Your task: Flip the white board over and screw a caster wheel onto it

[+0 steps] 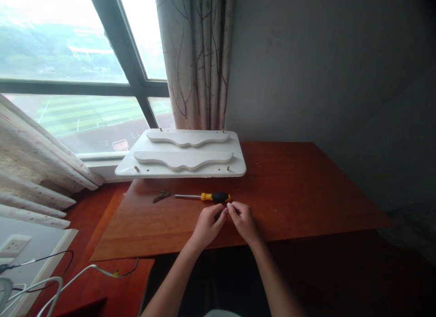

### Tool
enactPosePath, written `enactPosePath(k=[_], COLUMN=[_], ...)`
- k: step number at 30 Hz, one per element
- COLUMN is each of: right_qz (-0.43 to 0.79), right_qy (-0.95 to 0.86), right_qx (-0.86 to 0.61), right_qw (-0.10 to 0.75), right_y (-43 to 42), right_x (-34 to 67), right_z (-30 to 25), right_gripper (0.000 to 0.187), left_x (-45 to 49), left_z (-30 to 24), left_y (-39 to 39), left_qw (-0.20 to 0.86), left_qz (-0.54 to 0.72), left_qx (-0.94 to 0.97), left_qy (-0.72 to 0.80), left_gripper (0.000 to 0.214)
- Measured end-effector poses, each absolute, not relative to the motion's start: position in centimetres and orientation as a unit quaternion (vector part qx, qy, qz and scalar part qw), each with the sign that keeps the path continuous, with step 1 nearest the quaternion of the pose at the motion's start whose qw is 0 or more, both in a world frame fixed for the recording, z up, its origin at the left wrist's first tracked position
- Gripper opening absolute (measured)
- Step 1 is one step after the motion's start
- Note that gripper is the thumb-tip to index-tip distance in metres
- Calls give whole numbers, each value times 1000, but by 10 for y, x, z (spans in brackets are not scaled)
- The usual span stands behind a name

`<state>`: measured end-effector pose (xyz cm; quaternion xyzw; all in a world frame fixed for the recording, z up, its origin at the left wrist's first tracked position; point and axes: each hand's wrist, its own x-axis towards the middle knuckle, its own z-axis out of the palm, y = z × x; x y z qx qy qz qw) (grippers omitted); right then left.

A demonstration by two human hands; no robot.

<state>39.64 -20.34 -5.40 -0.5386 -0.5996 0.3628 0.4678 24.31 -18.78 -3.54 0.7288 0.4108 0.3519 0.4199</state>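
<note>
While the left hand (207,224) and right hand (244,220) curl nearly closed, contents unclear, the screwdriver (206,196) lies just beyond.

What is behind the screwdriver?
Behind the screwdriver is a white board with two wavy-edged white pieces and four brown pegs. The board covers the tabletop under it.

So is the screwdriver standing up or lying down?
Lying down: the yellow-and-black screwdriver rests lengthwise on the wooden table, its metal shaft pointing left and its handle just beyond the hands.
</note>
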Motion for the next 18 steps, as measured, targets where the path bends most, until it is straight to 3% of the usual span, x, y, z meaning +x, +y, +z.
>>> enactPosePath(k=[11,15,18], right_qz=[404,481,470], right_qy=[-553,-444,-398], right_qx=[-534,-522,-531], right_qw=[496,547,583], right_y=[-208,-207,-196], right_x=[395,400,415], right_z=[-53,-54,-50], right_gripper=[42,38,36], left_x=[241,237,214], left_z=[-34,-35,-28], left_y=[-191,-193,-186], left_qw=[460,517,472], left_qz=[364,427,507], left_qx=[700,611,548], left_qy=[407,421,469], left_gripper=[34,33,30])
